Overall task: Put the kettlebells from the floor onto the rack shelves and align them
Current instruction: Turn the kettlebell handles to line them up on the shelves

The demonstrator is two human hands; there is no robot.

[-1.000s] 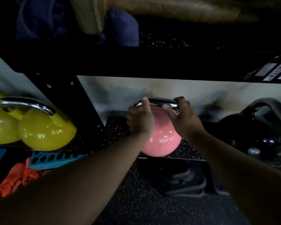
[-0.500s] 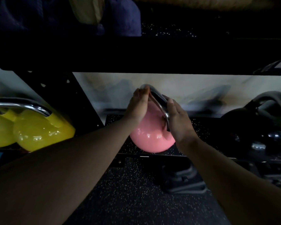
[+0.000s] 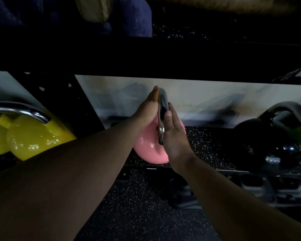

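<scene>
In the head view, at frame centre, the pink kettlebell (image 3: 149, 150) sits on the rack shelf (image 3: 207, 145); the left hand (image 3: 146, 113) and right hand (image 3: 172, 136) press flat, fingers extended, against its chrome handle (image 3: 162, 108). Twisting gently with both palms should square it without scooting it off the front edge.

The pink kettlebell (image 3: 147, 150) looks glossy and smooth, its handle (image 3: 162, 108) polished metal. The yellow kettlebells (image 3: 33, 138) shine likewise. The shelf mat (image 3: 208, 146) is matt, speckled rubber.
</scene>
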